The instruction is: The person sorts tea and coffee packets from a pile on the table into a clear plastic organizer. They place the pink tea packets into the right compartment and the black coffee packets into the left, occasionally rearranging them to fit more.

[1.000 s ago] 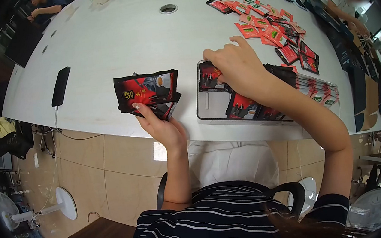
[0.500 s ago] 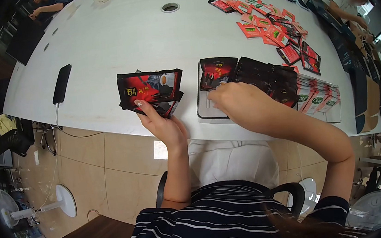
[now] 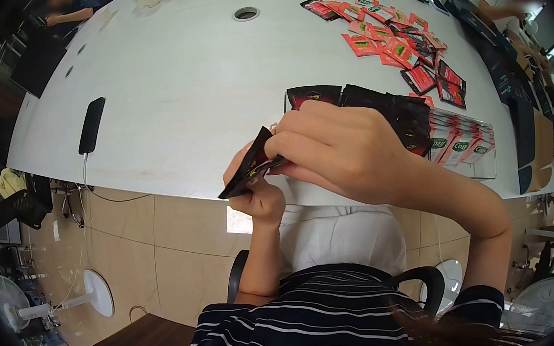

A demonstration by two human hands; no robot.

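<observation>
Right hand (image 3: 335, 150) left tray, now pinches packet stack (image 3: 252, 165) with left hand (image 3: 259, 192); stack tilted edge-on.

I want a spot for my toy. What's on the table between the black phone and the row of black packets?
Nothing: the head view shows only bare white table between the phone and the packets.

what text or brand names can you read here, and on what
No text reads for certain.
Green-and-white sachets in the clear tray: green word, maybe "Cafe", blurred.
Black sachets in the tray: gold mark, too small.
Held sachets, between left hand and right hand: edge-on, unreadable.
Red sachets on the table: too small.
</observation>
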